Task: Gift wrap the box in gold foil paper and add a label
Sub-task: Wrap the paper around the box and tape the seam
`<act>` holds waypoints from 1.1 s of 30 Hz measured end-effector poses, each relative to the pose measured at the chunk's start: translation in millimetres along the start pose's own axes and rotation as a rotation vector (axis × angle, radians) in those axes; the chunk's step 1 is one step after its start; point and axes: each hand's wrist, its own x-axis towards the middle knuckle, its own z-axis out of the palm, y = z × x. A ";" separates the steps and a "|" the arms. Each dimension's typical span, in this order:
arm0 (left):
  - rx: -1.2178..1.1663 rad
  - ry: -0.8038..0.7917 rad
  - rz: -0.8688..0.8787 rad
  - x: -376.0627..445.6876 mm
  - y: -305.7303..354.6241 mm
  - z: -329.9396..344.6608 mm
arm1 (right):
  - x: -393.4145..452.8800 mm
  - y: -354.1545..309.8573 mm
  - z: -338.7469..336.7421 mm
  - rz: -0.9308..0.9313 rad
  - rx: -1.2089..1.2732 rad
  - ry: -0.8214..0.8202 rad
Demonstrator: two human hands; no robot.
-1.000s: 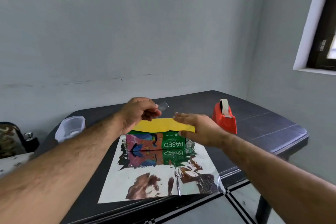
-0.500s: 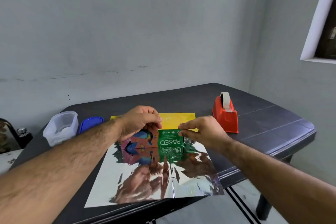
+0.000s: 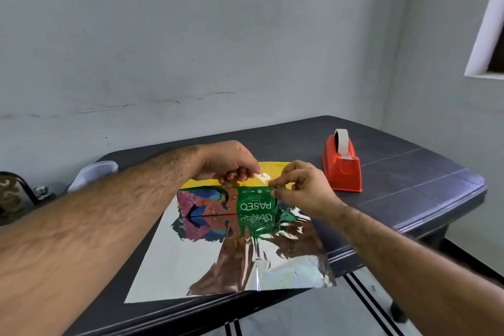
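A colourful box [image 3: 226, 200] with green "PASEO" lettering stands on a sheet of foil paper [image 3: 218, 262] whose mirror side faces up. The far part of the sheet is folded over the box top, showing its yellow-gold side [image 3: 275, 169]. A clear strip of tape [image 3: 263, 179] stretches across the top edge of the box. My left hand [image 3: 231, 162] pinches the tape's left end. My right hand [image 3: 302, 185] pinches its right end at the box's top right corner.
A red tape dispenser [image 3: 342, 169] stands to the right on the dark table [image 3: 409, 180]. A clear plastic container [image 3: 94, 172] shows behind my left forearm at the table's left. The foil reaches the table's near edge. A wall is close behind.
Both hands brought the tape strip down from above the box to its top edge and moved closer together. The view shifted, hiding the blue lid behind my left arm.
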 end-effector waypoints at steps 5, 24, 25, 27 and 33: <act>0.014 -0.026 -0.102 4.9 3.4 -1.8 | -2.2 -5.0 -1.0 0.082 0.127 -0.003; 0.031 0.031 -0.139 8.8 -1.5 8.3 | 6.6 -20.4 3.6 0.278 0.173 0.038; 0.043 0.037 -0.143 8.6 -0.9 9.0 | 6.8 -21.8 3.0 0.288 0.149 0.042; 0.073 0.055 -0.155 9.0 -0.4 9.3 | 7.3 -24.9 2.9 0.303 0.115 0.037; 0.176 0.101 -0.163 10.1 0.8 10.8 | 8.8 -29.0 5.0 0.344 0.076 0.038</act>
